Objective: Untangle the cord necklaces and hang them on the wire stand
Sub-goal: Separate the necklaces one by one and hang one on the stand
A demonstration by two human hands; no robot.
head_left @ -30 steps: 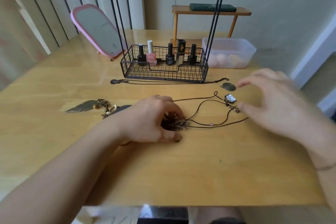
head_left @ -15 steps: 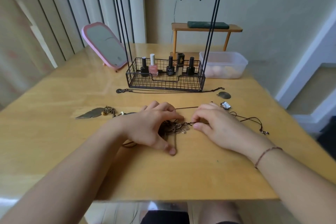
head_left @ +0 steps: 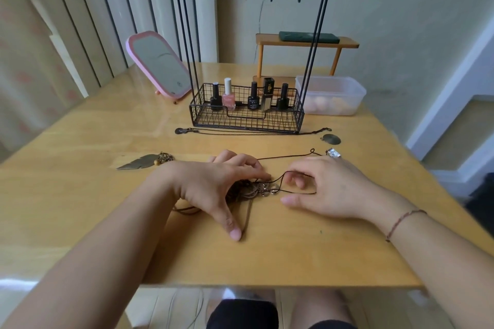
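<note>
Table (head_left: 93, 222): pale wood, smooth with a slight sheen, square front edge toward you

Stand (head_left: 248, 43): thin black wire, two pairs of uprights rising to a top bar with five small hooks, all bare. Its base is a rectangular wire-mesh basket holding five upright polish bottles (head_left: 251, 93), four dark and one pink with a white cap

Mirror (head_left: 157, 64): rounded rectangle, pink rim, tilted back, left of the stand. Tub (head_left: 331, 95): translucent plastic, right of the stand, pale round shapes inside. Behind it a small wooden shelf (head_left: 304, 43) carries a flat dark slab

Your left hand (head_left: 213, 187): palm down over the tangle (head_left: 254, 189), fingers curled so the tips press on the knot, thumb stretched toward you, tip beside a tan cord. Whether the fingers pinch a cord under there, you cannot tell

Your right hand (head_left: 326, 189): palm down just right of the tangle, fingers bent, a thin black cord looping beneath them. The grip point is hidden, so you cannot tell if it is pinched. Braided thread bracelet on that wrist

Tangle: brown and tan cords bunched with small metal rings, on the table between your hands

A straight dark chain (head_left: 251, 132) lies along the basket front, round disc pendant (head_left: 331, 139) at its right end. Feather pendant (head_left: 139, 162): flat grey metal, left of your left wrist. Small faceted silver charm (head_left: 333, 153) beyond your right hand
</note>
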